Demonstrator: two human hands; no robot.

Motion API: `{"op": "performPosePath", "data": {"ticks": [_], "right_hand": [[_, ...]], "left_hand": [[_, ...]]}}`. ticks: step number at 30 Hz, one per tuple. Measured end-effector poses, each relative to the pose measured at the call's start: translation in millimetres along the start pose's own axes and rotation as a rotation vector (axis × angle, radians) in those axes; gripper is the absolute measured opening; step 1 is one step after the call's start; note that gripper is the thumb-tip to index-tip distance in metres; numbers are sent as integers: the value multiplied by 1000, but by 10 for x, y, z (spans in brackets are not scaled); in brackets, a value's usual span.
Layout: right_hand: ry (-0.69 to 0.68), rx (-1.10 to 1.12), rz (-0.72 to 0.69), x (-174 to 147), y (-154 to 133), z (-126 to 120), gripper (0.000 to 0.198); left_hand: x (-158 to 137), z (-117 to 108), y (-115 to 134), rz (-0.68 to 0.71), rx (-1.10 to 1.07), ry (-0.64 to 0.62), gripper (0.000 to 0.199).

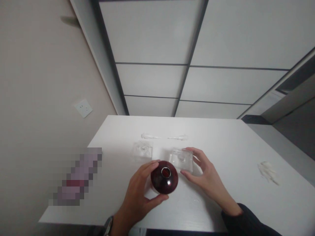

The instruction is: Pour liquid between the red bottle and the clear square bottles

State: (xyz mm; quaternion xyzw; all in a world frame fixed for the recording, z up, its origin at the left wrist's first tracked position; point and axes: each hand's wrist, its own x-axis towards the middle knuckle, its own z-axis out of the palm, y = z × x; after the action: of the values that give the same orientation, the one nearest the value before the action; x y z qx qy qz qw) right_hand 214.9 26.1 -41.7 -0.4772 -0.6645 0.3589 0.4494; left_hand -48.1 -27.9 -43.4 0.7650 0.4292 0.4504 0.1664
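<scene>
My left hand is closed around a glossy dark red, round, squat vessel. A small round opening with a shiny rim faces up at its top. To its right, my right hand has thumb and fingers on the right side of a clear, square-sided block, which has a rounded hollow in it. A second clear block stands on the table just beyond my left hand, untouched. Behind the blocks lie two slim, clear, tapered pieces, their thin ends pointing towards each other.
The white table reaches back to a panelled white surface. A crumpled whitish bundle lies at the right. On the left is a pixelated pinkish object, its kind hidden. A wall socket is on the left wall.
</scene>
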Motion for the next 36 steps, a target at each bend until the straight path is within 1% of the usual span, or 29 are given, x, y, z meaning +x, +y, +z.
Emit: {"op": "performPosePath", "data": {"ticks": [2, 6, 9, 12, 14, 19, 24, 27, 32, 36], "right_hand": [[11, 16, 0, -44, -85, -55, 62], [54, 76, -20, -105, -257, -127, 69], [100, 96, -63, -147, -341, -153, 75], [143, 63, -130, -195, -413, -190, 71], [150, -10, -164, -225, -471, -236, 65], [102, -229, -248, -231, -619, -387, 66], [26, -372, -369, -157, -727, -470, 67], [-8, -433, -411, -134, -788, -491, 69], [-42, -519, -424, -114, -894, -506, 66], [-57, -546, -372, -89, -962, -506, 59]], "left_hand": [[7, 14, -2, -6, -5, 5, 79], [17, 37, -1, -7, -24, 8, 73], [21, 46, 2, -14, -53, 2, 69], [23, 52, 7, -7, -67, -3, 68], [25, 56, 13, -7, -74, -5, 69], [33, 57, 27, 9, -88, -16, 67], [35, 68, 20, 17, -90, -10, 68], [36, 84, 6, 36, -95, 4, 69], [46, 93, -6, 71, -75, 12, 69], [52, 92, 0, 74, -70, 10, 68]]}}
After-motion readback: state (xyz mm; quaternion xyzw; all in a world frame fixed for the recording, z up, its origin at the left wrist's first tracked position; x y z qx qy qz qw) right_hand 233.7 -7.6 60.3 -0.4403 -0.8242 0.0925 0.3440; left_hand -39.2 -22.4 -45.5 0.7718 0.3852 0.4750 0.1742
